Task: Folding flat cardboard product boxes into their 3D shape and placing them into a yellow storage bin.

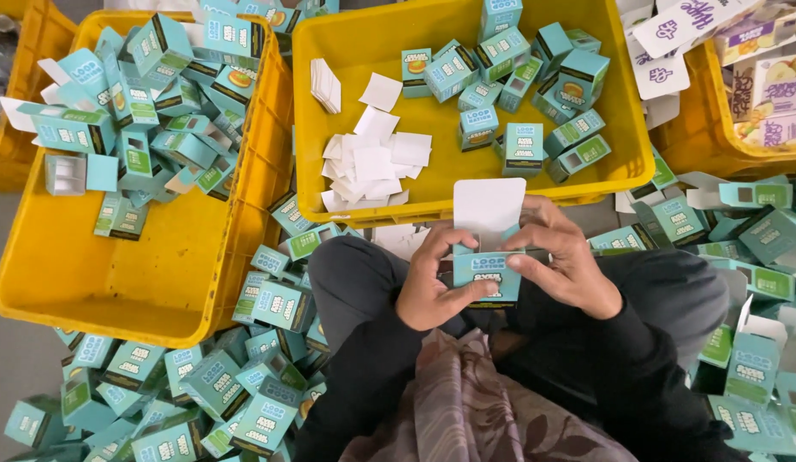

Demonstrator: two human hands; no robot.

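between both hands [501,274], teal carton [487,272]

My left hand [432,287] and right hand [569,269] cover the sides of the small teal cardboard box [486,272] | its inside hidden behind the white flap | right orange plastic crate [723,128] cut off by the edge

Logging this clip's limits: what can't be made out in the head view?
- Inside of the small teal box: hidden by its raised white flap and both hands.
- Left hand and right hand: fingers wrap the box, so its sides are covered.
- Right yellow crate: cut off by the frame edge.
- Lower part of the teal box: hidden behind the thumbs.
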